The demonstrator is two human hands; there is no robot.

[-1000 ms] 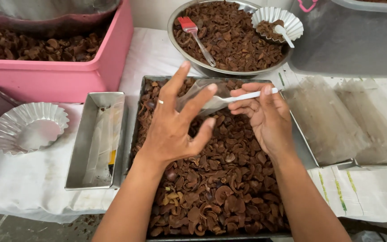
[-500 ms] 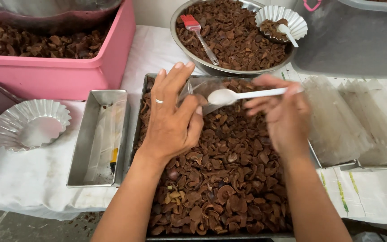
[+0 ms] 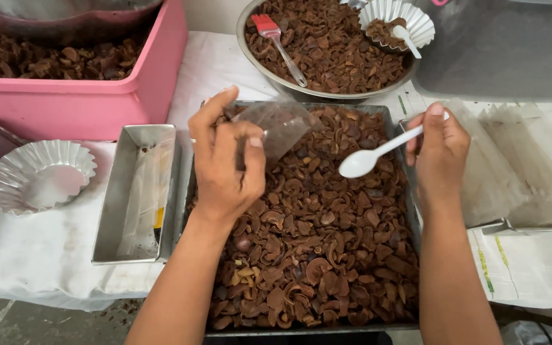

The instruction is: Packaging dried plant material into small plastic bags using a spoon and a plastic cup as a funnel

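- Head view, item one: our left hand [image 3: 225, 163], at ten o'clock over the tray, pinches a small clear plastic bag [image 3: 280, 128] by its mouth; the bag looks empty or nearly so.
- Item two: our right hand [image 3: 441, 153], at two o'clock, grips a white plastic spoon [image 3: 372, 155] by the handle, its bowl empty and pointing toward the bag.
- Item three: the metal tray [image 3: 410, 220] under both hands, heaped with brown dried shell-like pieces [image 3: 314, 255].
- Item four: by our judgement the filling has barely begun; no scoop sits in the spoon and the heap is full.
- Item five: at twelve o'clock, a round metal bowl [image 3: 257, 61] of the same pieces, holding a red brush [image 3: 275, 38] and a fluted foil cup [image 3: 410, 16].
- Item six: at nine o'clock, an oblong tin [image 3: 113, 198] and another foil cup [image 3: 36, 176]; at eleven, a pink tub [image 3: 97, 108].
- Item seven: at three o'clock, stacked clear bags [image 3: 519, 166].
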